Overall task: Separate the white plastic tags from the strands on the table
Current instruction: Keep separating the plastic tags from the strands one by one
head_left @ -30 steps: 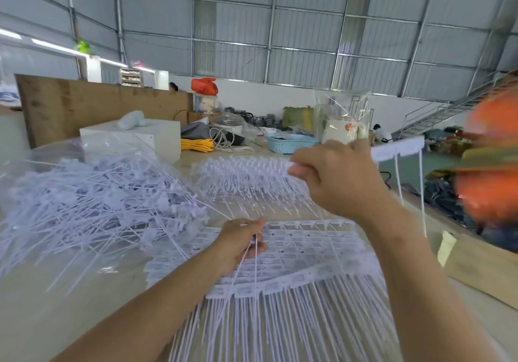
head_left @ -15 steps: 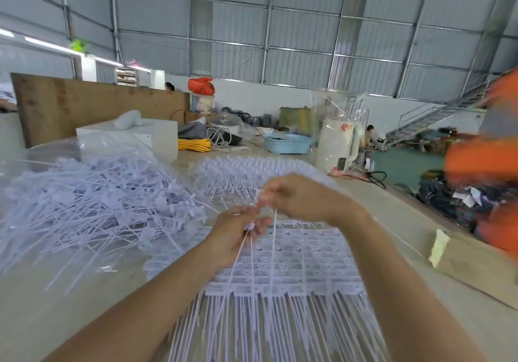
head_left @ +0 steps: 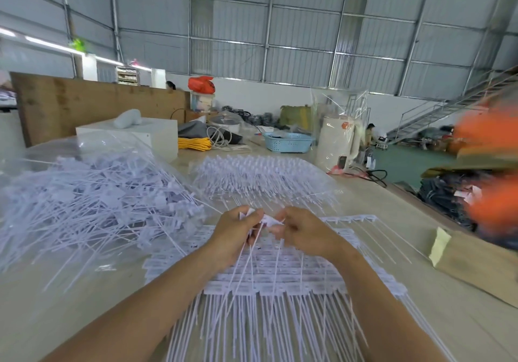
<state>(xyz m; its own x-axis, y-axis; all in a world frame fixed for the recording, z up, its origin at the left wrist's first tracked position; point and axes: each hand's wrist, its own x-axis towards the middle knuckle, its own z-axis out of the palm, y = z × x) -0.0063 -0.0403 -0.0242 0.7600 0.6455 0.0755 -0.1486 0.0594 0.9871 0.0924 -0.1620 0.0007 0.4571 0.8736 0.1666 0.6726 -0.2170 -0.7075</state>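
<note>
Overhead, corrugated metal roof (head_left: 280,11); beige table (head_left: 392,221).

On the table (head_left: 378,221) a sheet of joined tags (head_left: 280,275) lies in the middle, under both hands. A loose pile of tags (head_left: 92,202) lies at its left (inside a bag), another stack (head_left: 263,174) behind, a basket (head_left: 288,142) farther back.

Both bare forearms reach forward; the left hand (head_left: 238,233) and right hand (head_left: 304,231) meet, fingers (head_left: 253,217) curled, pinching.
</note>
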